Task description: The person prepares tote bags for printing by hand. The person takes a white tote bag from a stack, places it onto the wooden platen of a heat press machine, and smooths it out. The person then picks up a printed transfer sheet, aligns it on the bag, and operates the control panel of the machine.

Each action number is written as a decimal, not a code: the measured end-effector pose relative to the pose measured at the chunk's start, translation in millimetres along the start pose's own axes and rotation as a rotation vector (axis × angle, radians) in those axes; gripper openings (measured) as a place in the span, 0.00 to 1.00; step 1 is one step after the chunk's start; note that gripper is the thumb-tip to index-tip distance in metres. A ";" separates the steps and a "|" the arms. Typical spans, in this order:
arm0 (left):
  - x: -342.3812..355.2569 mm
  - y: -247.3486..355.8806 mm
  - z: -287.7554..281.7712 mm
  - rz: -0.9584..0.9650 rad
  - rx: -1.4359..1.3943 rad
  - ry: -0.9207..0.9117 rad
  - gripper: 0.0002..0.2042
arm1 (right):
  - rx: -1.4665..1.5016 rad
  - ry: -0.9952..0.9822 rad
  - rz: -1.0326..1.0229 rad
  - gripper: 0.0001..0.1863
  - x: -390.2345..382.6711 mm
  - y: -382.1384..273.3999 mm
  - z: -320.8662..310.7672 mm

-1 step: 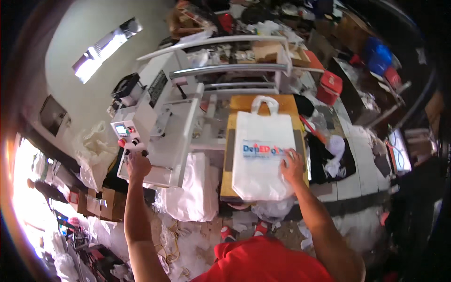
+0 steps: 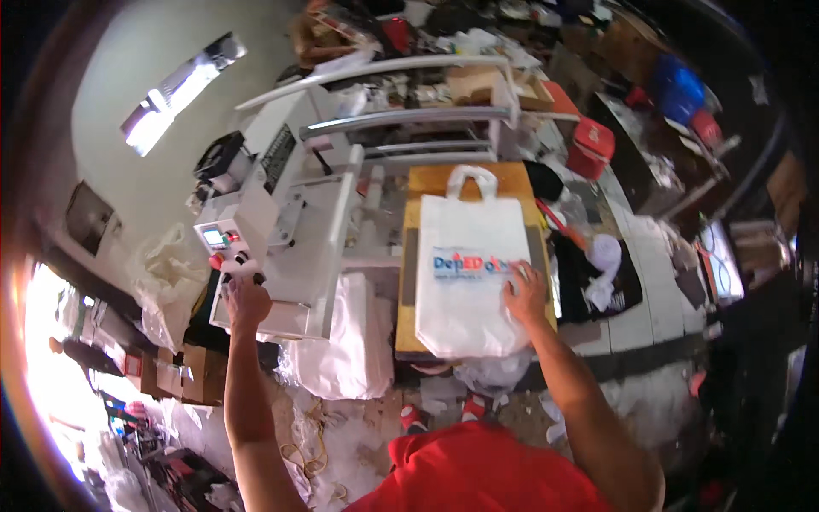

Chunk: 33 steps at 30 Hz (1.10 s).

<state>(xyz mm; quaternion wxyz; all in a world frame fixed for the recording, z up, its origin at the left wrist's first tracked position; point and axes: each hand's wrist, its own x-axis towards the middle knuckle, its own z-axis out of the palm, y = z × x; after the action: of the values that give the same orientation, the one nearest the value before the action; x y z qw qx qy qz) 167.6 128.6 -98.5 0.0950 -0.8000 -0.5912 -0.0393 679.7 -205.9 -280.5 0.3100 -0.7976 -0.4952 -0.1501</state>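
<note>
A white tote bag (image 2: 472, 316) with a handle loop and blue and red print lies flat on a wooden board (image 2: 409, 324). On the bag's right side, beside the print, my right hand (image 2: 525, 294) rests with its fingers spread, holding nothing. My left hand (image 2: 247, 303) is at the front of a white machine (image 2: 320, 230), touching the black round knobs (image 2: 232, 278) below its control panel (image 2: 217, 239). The fingers there are partly hidden, so their grip does not show.
White bags (image 2: 345, 350) hang in a stack between machine and board. Right of the board lie a black cloth (image 2: 614, 294) and a white roll (image 2: 606, 256). A red box (image 2: 590, 147) stands behind. Further back a person (image 2: 316, 43) sits. Cardboard boxes (image 2: 203, 374) stand at left.
The whole view has shifted slightly, with the scene a little further up and left. Both hands stay on the same places.
</note>
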 end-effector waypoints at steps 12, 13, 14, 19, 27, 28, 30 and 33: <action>-70.7 157.2 -26.7 0.501 -0.352 0.295 0.08 | 0.062 -0.018 0.069 0.26 7.2 7.1 12.7; -73.9 172.1 -26.9 0.508 -0.354 0.294 0.08 | 0.061 -0.012 0.078 0.26 6.7 9.0 10.8; -78.6 180.0 -26.8 0.539 -0.392 0.311 0.08 | 0.065 -0.012 0.074 0.26 8.4 5.2 11.2; -103.4 243.8 -40.9 0.566 -0.467 0.232 0.10 | 0.339 0.140 0.114 0.22 19.6 10.4 -9.7; -137.7 306.7 -51.1 0.643 -0.614 0.209 0.16 | 0.640 0.147 0.045 0.16 38.2 -50.4 -121.3; -142.4 309.2 -59.8 0.682 -0.614 0.239 0.18 | 0.653 0.083 -0.080 0.17 40.3 -79.2 -138.8; -154.6 306.5 -64.5 0.703 -0.803 0.221 0.18 | 0.648 -0.021 -0.273 0.19 42.5 -125.9 -147.9; -177.5 265.8 -56.6 0.678 -1.005 0.288 0.16 | 0.456 -0.094 -0.334 0.19 48.2 -163.9 -135.1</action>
<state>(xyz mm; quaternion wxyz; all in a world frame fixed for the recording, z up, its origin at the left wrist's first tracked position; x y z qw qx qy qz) 370.9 -124.4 -102.2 -0.2069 -0.8769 -0.1946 -0.3879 566.5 -207.2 -94.4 0.4289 -0.6209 -0.6545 -0.0466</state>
